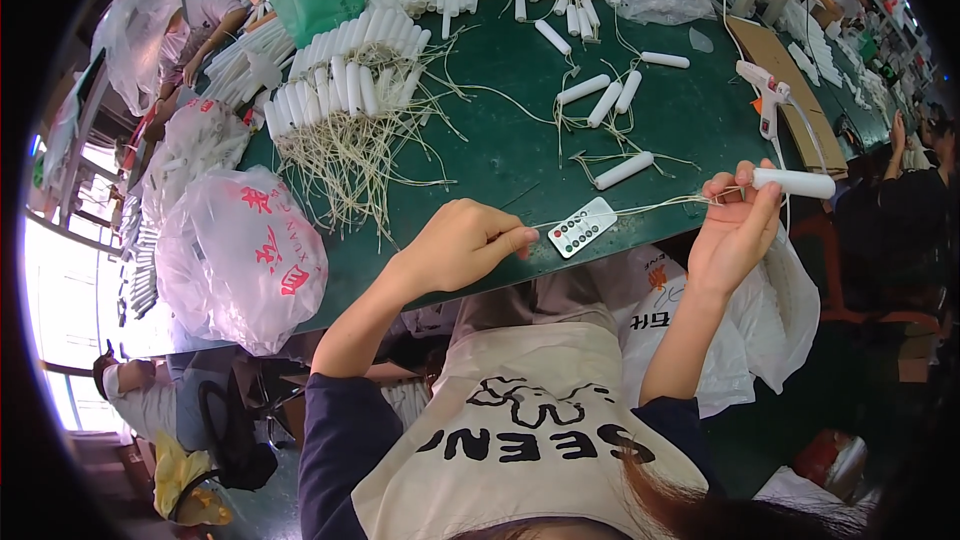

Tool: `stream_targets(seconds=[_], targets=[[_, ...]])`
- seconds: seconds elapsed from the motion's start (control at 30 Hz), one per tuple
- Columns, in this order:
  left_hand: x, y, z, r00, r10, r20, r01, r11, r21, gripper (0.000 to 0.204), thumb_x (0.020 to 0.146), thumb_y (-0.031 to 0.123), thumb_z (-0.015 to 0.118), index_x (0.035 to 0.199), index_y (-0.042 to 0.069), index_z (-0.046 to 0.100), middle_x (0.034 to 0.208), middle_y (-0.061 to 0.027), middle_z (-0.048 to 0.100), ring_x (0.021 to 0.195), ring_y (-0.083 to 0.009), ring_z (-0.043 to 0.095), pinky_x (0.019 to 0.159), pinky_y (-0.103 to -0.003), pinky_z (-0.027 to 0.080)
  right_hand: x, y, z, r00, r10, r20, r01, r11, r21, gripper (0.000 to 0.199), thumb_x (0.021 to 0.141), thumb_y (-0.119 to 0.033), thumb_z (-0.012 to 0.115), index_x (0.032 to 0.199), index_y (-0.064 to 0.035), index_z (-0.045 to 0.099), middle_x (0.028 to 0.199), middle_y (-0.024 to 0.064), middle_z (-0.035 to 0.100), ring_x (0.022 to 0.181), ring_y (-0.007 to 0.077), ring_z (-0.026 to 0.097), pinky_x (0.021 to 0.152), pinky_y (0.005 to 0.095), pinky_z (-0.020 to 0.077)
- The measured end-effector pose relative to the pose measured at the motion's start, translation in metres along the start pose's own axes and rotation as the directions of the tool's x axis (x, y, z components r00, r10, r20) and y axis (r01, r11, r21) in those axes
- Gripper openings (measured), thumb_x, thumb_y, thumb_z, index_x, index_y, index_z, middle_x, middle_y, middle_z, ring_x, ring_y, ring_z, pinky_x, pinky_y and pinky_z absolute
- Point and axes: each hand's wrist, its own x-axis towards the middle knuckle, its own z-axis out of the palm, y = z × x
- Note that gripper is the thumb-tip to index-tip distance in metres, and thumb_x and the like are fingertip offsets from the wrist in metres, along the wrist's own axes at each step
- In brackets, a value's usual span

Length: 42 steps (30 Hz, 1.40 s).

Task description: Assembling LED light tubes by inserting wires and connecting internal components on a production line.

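My right hand, at the table's front edge, pinches a white plastic tube between thumb and fingers; the tube points to the right. Thin pale wires run from its end across to my left hand. That hand is closed, thumb against forefinger, on the wires' far end, holding them nearly straight. Under the wires lies a small white remote control with dark buttons and one red button. Just behind it a loose white tube with wires rests on the green table.
Bundled white tubes with tangled wires are piled at the left, beside a filled plastic bag. More tubes lie scattered at the far middle. A glue gun with a cord stands by a cardboard sheet at the right. Other people sit nearby.
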Motion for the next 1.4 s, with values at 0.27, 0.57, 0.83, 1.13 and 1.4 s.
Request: stream_targets(seconds=[0.27,0.57,0.83,1.13,1.4], targets=[[-0.001,-0.001,-0.001,0.932,-0.119,0.341,0.273,0.851,-0.448,0.035,0.095,0.029,0.048,0.079,0.003,0.065,0.056,0.0054,0.04,0.052,-0.0067,0.032,0.048,-0.024,0.027,-0.001,-0.008,0.004,0.997,-0.076,0.012,0.077,0.996,-0.053,0.032,0.097,-0.026,0.044,0.115,-0.0004,0.047,0.091,0.0083,0.051,0.066,0.0159,0.049,0.062,0.0292,0.0399],[-0.005,-0.011,0.009,0.906,-0.008,0.422,0.273,0.774,-0.572,0.033,0.096,0.028,0.046,0.086,0.003,0.064,0.061,0.0041,0.042,0.057,-0.0061,0.034,0.051,-0.023,0.029,0.001,-0.006,0.006,0.997,0.034,-0.076,-0.046,0.987,-0.155,0.029,0.096,-0.024,0.047,0.111,-0.0002,0.049,0.09,0.0092,0.054,0.063,0.0147,0.05,0.057,0.0268,0.0392],[-0.003,-0.013,0.024,0.955,-0.077,0.285,0.214,0.847,-0.487,0.023,0.093,0.023,0.052,0.09,0.004,0.064,0.059,0.0056,0.039,0.056,-0.0056,0.032,0.051,-0.023,0.029,-0.004,-0.015,0.009,0.995,0.098,0.012,-0.095,0.985,-0.144,0.028,0.094,-0.022,0.048,0.11,0.0005,0.049,0.084,0.0114,0.057,0.048,0.0148,0.052,0.045,0.0252,0.0412],[0.011,0.001,0.044,0.977,0.182,0.114,-0.146,0.951,-0.272,0.02,0.082,0.021,0.066,0.094,0.005,0.065,0.063,-0.0074,0.053,0.052,-0.0166,0.046,0.05,-0.029,0.036,-0.016,-0.032,0.019,0.973,0.074,0.219,-0.058,0.995,-0.08,0.033,0.096,-0.028,0.043,0.109,0.0016,0.051,0.086,0.0103,0.053,0.048,0.0108,0.045,0.041,0.0212,0.0333],[-0.001,-0.004,0.038,0.916,0.26,0.305,-0.128,0.911,-0.392,0.025,0.093,0.021,0.05,0.086,0.001,0.063,0.069,-0.0085,0.059,0.055,-0.0216,0.051,0.052,-0.032,0.039,0.0,-0.024,0.002,0.998,0.023,-0.063,-0.035,0.977,-0.21,0.026,0.094,-0.024,0.048,0.105,-0.0007,0.051,0.088,0.0084,0.055,0.056,0.0119,0.048,0.052,0.0241,0.0387]])
